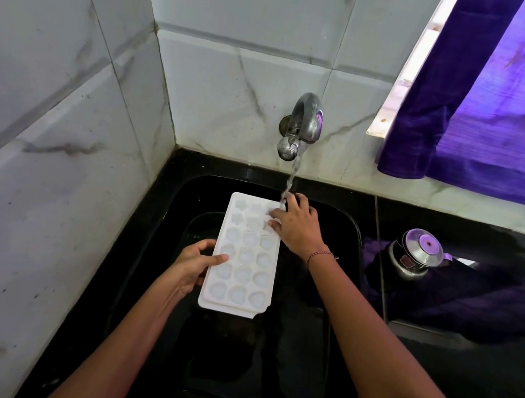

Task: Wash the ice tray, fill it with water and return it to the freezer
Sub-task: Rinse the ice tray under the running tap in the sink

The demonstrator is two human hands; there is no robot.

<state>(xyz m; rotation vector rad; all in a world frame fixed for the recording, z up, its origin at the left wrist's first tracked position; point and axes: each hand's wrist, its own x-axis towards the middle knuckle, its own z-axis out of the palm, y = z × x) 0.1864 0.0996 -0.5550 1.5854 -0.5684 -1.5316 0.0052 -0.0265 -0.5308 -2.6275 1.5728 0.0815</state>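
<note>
This is the washing step, I think: my left hand (196, 266) grips the ice tray (242, 266) by its long edge over the sink (298, 350) — my right hand (298, 227) presses relaxed fingers on the far cells, under the tap (305, 122) stream. Next, the nearer cells need rinsing.

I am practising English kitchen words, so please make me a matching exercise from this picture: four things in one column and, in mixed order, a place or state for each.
Things:
1 ice tray
2 tap
3 steel pot
4 purple cloth

Places or states:
a stands on the black counter
b gripped by the left hand above the sink
c hangs at the upper right
d is running water

Pairs: 1-b, 2-d, 3-a, 4-c.
</note>
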